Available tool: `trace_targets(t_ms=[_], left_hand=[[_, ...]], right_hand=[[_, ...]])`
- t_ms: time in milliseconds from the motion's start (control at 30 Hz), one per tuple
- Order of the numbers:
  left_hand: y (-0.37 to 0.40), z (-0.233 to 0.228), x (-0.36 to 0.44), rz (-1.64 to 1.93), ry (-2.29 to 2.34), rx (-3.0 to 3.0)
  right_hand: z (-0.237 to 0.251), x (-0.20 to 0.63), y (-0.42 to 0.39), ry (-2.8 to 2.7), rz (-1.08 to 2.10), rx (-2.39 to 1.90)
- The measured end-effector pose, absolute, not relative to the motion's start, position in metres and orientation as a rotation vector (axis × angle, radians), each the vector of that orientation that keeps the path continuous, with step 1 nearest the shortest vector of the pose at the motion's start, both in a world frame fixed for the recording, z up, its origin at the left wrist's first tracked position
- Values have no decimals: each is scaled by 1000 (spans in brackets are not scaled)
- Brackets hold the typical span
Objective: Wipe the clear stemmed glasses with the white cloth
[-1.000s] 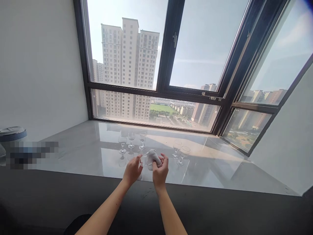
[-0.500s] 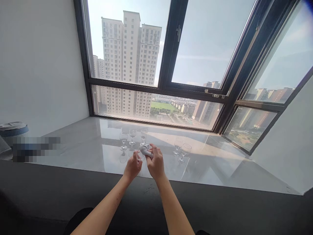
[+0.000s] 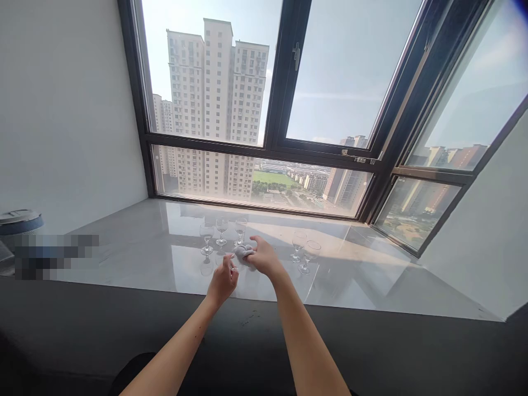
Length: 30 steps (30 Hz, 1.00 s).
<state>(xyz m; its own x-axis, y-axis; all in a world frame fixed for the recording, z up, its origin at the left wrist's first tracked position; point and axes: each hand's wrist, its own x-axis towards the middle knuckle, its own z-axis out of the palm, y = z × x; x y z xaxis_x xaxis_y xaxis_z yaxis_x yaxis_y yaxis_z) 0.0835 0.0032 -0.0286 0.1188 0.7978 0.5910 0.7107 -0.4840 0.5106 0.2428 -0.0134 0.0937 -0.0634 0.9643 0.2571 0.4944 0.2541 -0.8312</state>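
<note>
Starting at the far left, a round grey lid [image 3: 16, 219] sits beside a blurred-out patch on the edge of the pale, glossy window ledge [image 3: 136, 258], and further in three small stemmed glasses [image 3: 221, 231] stand upright in a loose cluster, near one another but apart. Just in front of them the left hand [image 3: 223, 280] is curled, thumb and fingers pinched on what looks like the stem or base of a clear glass [image 3: 231, 268], though the glass is so transparent and so covered by the hands that its outline can hardly be made out. The right hand [image 3: 264, 257] is closed around a bunched pale cloth [image 3: 243, 252] and presses it at the top of that glass, just above the ledge and between the two groups of glasses. Judging by its look, the glass is light, rigid, thin-walled and easily broken, and smooth enough to slip; the stem or foot seems the safer place to grip, with the bowl cradled rather than squeezed, since twisting bowl against stem is where such glasses tend to snap. The cloth is soft and limp, will take any shape and gives better purchase than bare fingers. To the right two more stemmed glasses [image 3: 304, 253] stand close together, well clear of the hands. Behind everything runs the dark-framed window [image 3: 284, 82].
</note>
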Motion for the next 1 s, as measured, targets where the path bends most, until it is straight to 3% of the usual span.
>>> trace_targets(t_ms=[167,433,567,1000], left_hand=[[1,-26,84,1312,1523,2230],[4,-27,81,1410,1568,2086],[5,-30,82,1406,1591,2086],[0,-26,82,1381,1494,2199]], right_hand=[[103,245,-8,-1720,836,-1416],[90,229,-30,-1797,431,-1104],[86,229,-40,-1780,502,-1033],[95,224,-21,-1765,112,-1490]])
